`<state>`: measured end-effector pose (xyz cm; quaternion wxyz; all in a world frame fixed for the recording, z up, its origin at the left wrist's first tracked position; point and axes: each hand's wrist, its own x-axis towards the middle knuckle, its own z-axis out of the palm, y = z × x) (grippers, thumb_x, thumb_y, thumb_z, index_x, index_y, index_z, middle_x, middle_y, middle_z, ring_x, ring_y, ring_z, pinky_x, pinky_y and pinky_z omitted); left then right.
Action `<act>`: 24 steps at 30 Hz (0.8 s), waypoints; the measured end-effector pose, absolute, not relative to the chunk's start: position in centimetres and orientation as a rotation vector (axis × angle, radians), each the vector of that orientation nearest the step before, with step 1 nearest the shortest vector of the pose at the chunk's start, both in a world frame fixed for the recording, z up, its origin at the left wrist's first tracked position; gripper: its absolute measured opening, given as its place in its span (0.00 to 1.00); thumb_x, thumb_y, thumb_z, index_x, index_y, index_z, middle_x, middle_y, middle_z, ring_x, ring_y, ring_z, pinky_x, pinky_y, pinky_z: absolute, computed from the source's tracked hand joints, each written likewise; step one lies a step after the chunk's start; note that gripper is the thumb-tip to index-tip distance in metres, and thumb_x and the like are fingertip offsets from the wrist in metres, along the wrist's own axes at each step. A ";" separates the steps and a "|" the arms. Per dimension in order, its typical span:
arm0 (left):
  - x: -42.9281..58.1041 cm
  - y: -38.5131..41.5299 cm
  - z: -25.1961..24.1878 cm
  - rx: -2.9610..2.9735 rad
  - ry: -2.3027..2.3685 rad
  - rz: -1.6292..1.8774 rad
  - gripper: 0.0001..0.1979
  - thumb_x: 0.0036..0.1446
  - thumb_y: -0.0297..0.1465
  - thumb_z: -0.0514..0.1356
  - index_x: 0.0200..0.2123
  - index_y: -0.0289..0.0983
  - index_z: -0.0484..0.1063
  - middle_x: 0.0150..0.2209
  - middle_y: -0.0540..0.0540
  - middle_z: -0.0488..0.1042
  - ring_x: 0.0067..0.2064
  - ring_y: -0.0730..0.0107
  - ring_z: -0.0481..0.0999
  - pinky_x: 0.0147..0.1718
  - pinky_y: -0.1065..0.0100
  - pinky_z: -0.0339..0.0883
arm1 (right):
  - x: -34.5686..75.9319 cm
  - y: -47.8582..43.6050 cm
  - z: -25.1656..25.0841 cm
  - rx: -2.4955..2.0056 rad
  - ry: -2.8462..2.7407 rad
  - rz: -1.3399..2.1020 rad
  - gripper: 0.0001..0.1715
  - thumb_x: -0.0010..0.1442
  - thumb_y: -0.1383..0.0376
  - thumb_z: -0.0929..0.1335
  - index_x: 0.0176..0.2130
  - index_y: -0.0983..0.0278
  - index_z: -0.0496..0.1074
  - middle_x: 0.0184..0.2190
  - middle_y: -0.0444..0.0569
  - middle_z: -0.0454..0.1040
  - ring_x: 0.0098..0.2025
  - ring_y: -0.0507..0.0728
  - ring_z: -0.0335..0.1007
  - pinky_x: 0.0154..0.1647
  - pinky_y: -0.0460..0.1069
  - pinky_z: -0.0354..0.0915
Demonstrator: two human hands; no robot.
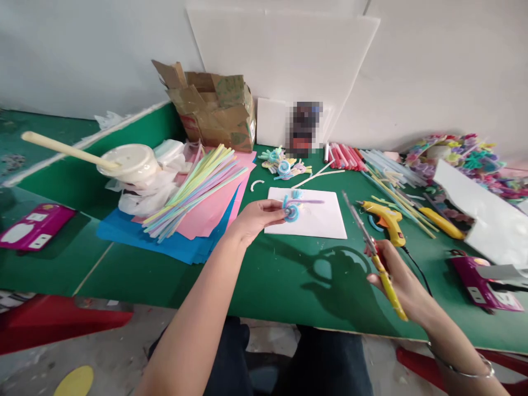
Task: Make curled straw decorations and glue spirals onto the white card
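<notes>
With my left hand [258, 219] I pinch a blue coil [294, 213] at its edge, the thumb and the fingers being closed on it, and a purple strand [309, 202] goes out from it to the right. The coil is in front of me, above the white sheet [324, 224], which lies on the green table [264, 289]. My right hand [398, 275] is well apart from the coil; its fingers are bent around the yellow handle of the scissors [383, 267], whose blades point upward and a little to the left. How far these blades are parted, I cannot tell. Just beyond the scissors there is a yellow glue gun [385, 219], lying on its side, with its black cord near my right hand. Behind the white sheet I see some small fuzzy pieces [284, 168] in a group, and to the right of them a row of red sticks [346, 158]. To the left of my left hand, a bundle of pastel stems [198, 192] lies across pink and blue sheets [121, 235].
</notes>
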<state>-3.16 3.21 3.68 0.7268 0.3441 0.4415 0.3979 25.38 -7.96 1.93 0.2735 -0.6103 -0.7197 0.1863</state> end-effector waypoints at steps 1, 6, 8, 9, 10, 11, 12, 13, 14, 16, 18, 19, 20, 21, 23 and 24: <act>-3.2 3.2 3.7 0.748 0.944 0.861 0.10 0.34 0.25 0.71 0.24 0.33 0.75 0.26 0.51 0.76 0.31 0.75 0.75 0.42 0.66 0.69 | 25.3 -7.9 1.9 -1.673 -1.967 0.431 0.25 0.53 0.43 0.64 0.36 0.59 0.61 0.29 0.45 0.64 0.26 0.54 0.61 0.26 0.48 0.63; -3.3 3.2 3.7 0.755 0.868 0.774 0.10 0.35 0.26 0.72 0.24 0.33 0.75 0.26 0.52 0.75 0.31 0.76 0.74 0.42 0.68 0.68 | 24.1 -7.5 1.6 -1.707 -2.059 0.266 0.19 0.57 0.47 0.63 0.33 0.59 0.59 0.30 0.47 0.64 0.27 0.54 0.62 0.27 0.48 0.63; -3.4 3.2 3.7 0.773 0.847 0.719 0.11 0.36 0.26 0.72 0.25 0.33 0.75 0.26 0.52 0.74 0.31 0.76 0.73 0.43 0.67 0.67 | 23.5 -7.3 1.6 -1.708 -2.083 0.242 0.18 0.57 0.48 0.63 0.34 0.60 0.59 0.31 0.48 0.65 0.27 0.55 0.63 0.27 0.48 0.63; -3.5 3.1 3.7 0.785 0.830 0.686 0.11 0.36 0.27 0.72 0.25 0.33 0.75 0.26 0.52 0.74 0.31 0.77 0.73 0.43 0.67 0.67 | 23.3 -7.2 1.7 -1.716 -2.094 0.228 0.18 0.57 0.48 0.63 0.35 0.60 0.60 0.32 0.48 0.65 0.27 0.54 0.64 0.27 0.48 0.63; -3.5 3.1 3.7 0.798 0.811 0.651 0.11 0.35 0.27 0.72 0.25 0.33 0.75 0.26 0.52 0.74 0.30 0.77 0.73 0.42 0.67 0.67 | 23.1 -7.1 1.8 -1.722 -2.107 0.221 0.18 0.57 0.48 0.64 0.36 0.60 0.60 0.33 0.48 0.66 0.27 0.54 0.64 0.26 0.48 0.63; -3.5 3.0 3.8 0.812 0.794 0.618 0.12 0.35 0.28 0.72 0.25 0.33 0.75 0.25 0.52 0.74 0.30 0.77 0.73 0.42 0.67 0.67 | 22.9 -6.9 1.9 -1.723 -2.122 0.219 0.19 0.57 0.49 0.64 0.37 0.60 0.61 0.34 0.49 0.67 0.27 0.54 0.64 0.26 0.48 0.62; -3.6 3.0 3.8 0.825 0.782 0.590 0.12 0.35 0.29 0.73 0.25 0.33 0.75 0.25 0.52 0.74 0.30 0.77 0.73 0.41 0.68 0.67 | 22.8 -6.8 2.0 -1.716 -2.139 0.226 0.19 0.56 0.49 0.64 0.37 0.60 0.61 0.34 0.49 0.67 0.27 0.54 0.64 0.25 0.47 0.62; -3.6 2.9 3.9 0.835 0.777 0.567 0.13 0.34 0.29 0.73 0.24 0.33 0.75 0.25 0.52 0.74 0.30 0.77 0.73 0.41 0.68 0.67 | 22.8 -6.7 2.1 -1.697 -2.157 0.236 0.19 0.56 0.49 0.65 0.37 0.60 0.61 0.34 0.48 0.67 0.26 0.53 0.64 0.25 0.47 0.62; -3.6 2.9 4.0 0.842 0.779 0.548 0.13 0.33 0.29 0.73 0.24 0.33 0.75 0.26 0.51 0.74 0.30 0.77 0.73 0.40 0.68 0.67 | 22.8 -6.6 2.2 -1.669 -2.173 0.247 0.18 0.56 0.49 0.65 0.36 0.60 0.61 0.34 0.48 0.67 0.26 0.53 0.63 0.25 0.47 0.62; -3.6 2.8 4.1 0.857 0.794 0.522 0.13 0.33 0.29 0.73 0.25 0.33 0.75 0.26 0.51 0.75 0.30 0.76 0.73 0.40 0.68 0.67 | 22.9 -6.6 2.3 -1.620 -2.199 0.263 0.19 0.56 0.49 0.65 0.35 0.60 0.61 0.33 0.47 0.67 0.25 0.52 0.63 0.24 0.46 0.61; -3.6 2.8 4.2 0.867 0.804 0.503 0.12 0.34 0.28 0.73 0.24 0.33 0.75 0.26 0.51 0.74 0.30 0.77 0.72 0.39 0.68 0.67 | 23.1 -6.6 2.4 -1.602 -2.217 0.275 0.20 0.55 0.48 0.66 0.35 0.60 0.61 0.32 0.47 0.68 0.24 0.52 0.62 0.23 0.46 0.60; -3.5 2.8 4.2 0.869 0.807 0.499 0.11 0.34 0.28 0.72 0.24 0.33 0.75 0.25 0.51 0.74 0.29 0.77 0.72 0.39 0.68 0.67 | 23.2 -6.5 2.5 -1.599 -2.223 0.278 0.20 0.55 0.48 0.66 0.35 0.60 0.62 0.32 0.47 0.68 0.24 0.52 0.62 0.23 0.46 0.61; -3.5 2.7 4.2 0.870 0.809 0.493 0.11 0.34 0.27 0.72 0.23 0.33 0.75 0.24 0.52 0.74 0.29 0.77 0.72 0.39 0.68 0.67 | 23.3 -6.5 2.5 -1.598 -2.229 0.282 0.21 0.55 0.47 0.66 0.36 0.60 0.62 0.32 0.47 0.69 0.25 0.52 0.64 0.24 0.46 0.61; -3.5 2.7 4.2 0.869 0.811 0.488 0.11 0.34 0.27 0.73 0.23 0.33 0.75 0.24 0.52 0.73 0.29 0.77 0.72 0.39 0.68 0.67 | 23.3 -6.5 2.6 -1.593 -2.234 0.286 0.21 0.55 0.47 0.66 0.36 0.60 0.63 0.33 0.48 0.70 0.27 0.53 0.66 0.26 0.46 0.62; -3.4 2.7 4.0 0.869 0.816 0.479 0.12 0.33 0.27 0.73 0.23 0.33 0.74 0.24 0.52 0.74 0.28 0.77 0.72 0.38 0.68 0.67 | 23.5 -6.5 2.7 -1.593 -2.244 0.295 0.22 0.54 0.46 0.66 0.37 0.61 0.63 0.35 0.49 0.71 0.31 0.55 0.69 0.29 0.46 0.64; -3.4 2.7 3.9 0.870 0.820 0.473 0.12 0.32 0.27 0.73 0.23 0.33 0.74 0.23 0.52 0.74 0.28 0.77 0.72 0.38 0.67 0.67 | 23.6 -6.5 2.8 -1.607 -2.250 0.301 0.22 0.54 0.46 0.66 0.37 0.61 0.64 0.36 0.50 0.72 0.32 0.55 0.70 0.30 0.46 0.64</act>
